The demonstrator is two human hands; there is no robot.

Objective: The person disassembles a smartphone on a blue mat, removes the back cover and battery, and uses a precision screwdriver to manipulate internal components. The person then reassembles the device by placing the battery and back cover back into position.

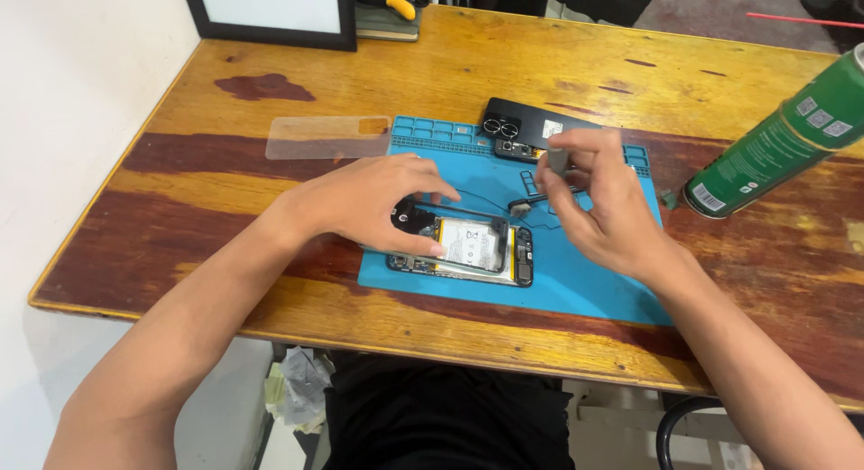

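Note:
An opened smartphone (477, 252) with its battery and circuit boards exposed lies on a blue work mat (576, 281). My left hand (373, 200) rests on the phone's left end, fingers pressing it down against the mat. My right hand (598, 196) is closed on a thin metal tool (531, 200), whose tip points down just above the phone's upper right edge. The phone's black back cover (531, 124) with round camera openings lies at the mat's far edge, just beyond my right hand.
A clear plastic sheet (328, 137) lies left of the mat on the wooden table (225, 182). A green spray can (783, 133) lies tilted at the right. A black framed board (270, 11) and yellow-handled pliers (391, 0) sit at the back.

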